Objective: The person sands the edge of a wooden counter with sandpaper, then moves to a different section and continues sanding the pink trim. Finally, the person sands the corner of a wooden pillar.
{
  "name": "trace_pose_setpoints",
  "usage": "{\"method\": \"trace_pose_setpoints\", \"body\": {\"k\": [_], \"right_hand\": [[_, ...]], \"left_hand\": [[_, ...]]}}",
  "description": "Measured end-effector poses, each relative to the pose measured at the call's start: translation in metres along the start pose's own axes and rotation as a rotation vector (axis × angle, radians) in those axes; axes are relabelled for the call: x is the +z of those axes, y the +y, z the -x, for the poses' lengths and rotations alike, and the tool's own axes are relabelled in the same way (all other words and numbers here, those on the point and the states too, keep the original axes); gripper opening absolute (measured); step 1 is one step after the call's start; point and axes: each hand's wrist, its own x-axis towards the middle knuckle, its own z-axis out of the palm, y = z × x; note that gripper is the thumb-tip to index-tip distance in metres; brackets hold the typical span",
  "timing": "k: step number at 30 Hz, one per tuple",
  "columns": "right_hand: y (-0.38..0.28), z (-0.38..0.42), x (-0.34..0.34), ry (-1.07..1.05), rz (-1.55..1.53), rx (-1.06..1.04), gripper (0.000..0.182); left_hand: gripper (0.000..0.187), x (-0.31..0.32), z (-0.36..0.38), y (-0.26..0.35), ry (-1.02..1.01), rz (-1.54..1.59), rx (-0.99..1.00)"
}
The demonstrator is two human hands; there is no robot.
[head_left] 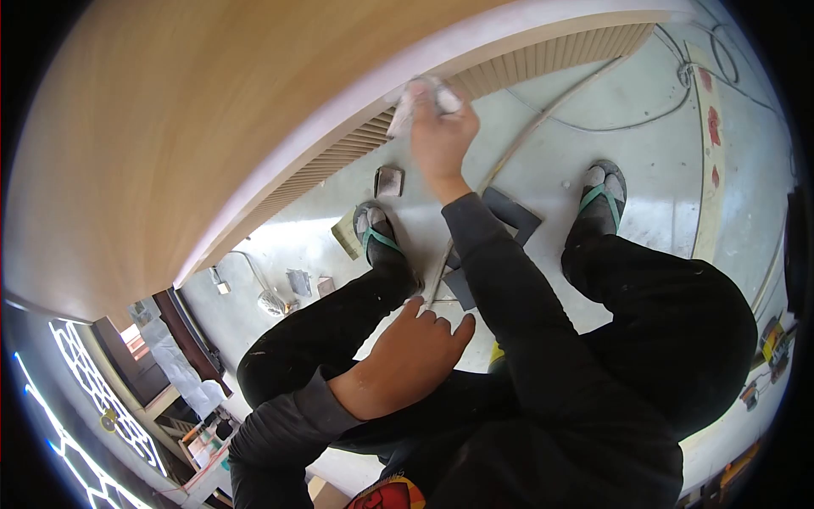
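Observation:
My right hand [444,136] is raised to the curved edge of a large wooden panel [195,110]. Its fingers are closed on a pale, flat piece [400,120] that looks like folded sandpaper, blurred by motion. That piece is against or very close to the whitish rim [339,110] of the panel, above a ribbed wooden side [356,140]. Over my lap hangs my left hand [405,355], back upward, with loosely bent fingers and the thumb apart. I see nothing held in it; its palm is hidden.
Near my feet on the floor lie a small brownish folded square [389,181], a yellowish sheet [347,234] and dark flat pieces [513,212]. A long thin strip [543,119] crosses the floor. Cables [678,76] coil at upper right, beside a pale board [709,170] with red marks.

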Motion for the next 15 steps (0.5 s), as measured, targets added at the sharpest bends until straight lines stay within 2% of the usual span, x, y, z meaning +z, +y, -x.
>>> {"method": "trace_pose_setpoints", "body": {"k": [1,3,4,5,7,8,9,12,15], "right_hand": [[0.005,0.001,0.002,-0.003,0.0,-0.001,0.017],[0.014,-0.001,0.004,-0.076,0.219,-0.355,0.023],[0.02,0.001,0.001,-0.206,0.31,-0.287,0.024],[0.026,0.0,-0.004,-0.207,0.312,-0.286,0.024],[0.003,0.0,-0.007,-0.092,0.334,-0.205,0.021],[-0.002,-0.007,-0.007,0.001,0.063,-0.031,0.02],[0.003,-0.006,-0.006,-0.004,0.062,-0.031,0.02],[0.016,-0.004,-0.006,-0.154,0.363,-0.354,0.018],[0.019,-0.001,-0.009,-0.195,0.44,-0.378,0.019]], "left_hand": [[0.056,0.0,0.001,0.0,0.003,0.001,-0.001],[0.056,-0.001,-0.001,0.0,-0.073,0.019,-0.014],[0.056,-0.001,-0.001,-0.001,-0.069,0.016,-0.011],[0.057,-0.001,-0.001,-0.001,-0.089,-0.022,-0.017],[0.057,0.0,0.001,0.0,-0.119,-0.055,-0.026],[0.057,-0.001,0.001,0.001,-0.078,-0.032,-0.008],[0.058,-0.002,0.001,0.0,-0.029,-0.013,0.013],[0.059,0.002,0.002,0.0,-0.071,-0.012,-0.016],[0.056,-0.001,0.001,0.001,-0.087,-0.056,-0.009]]}}
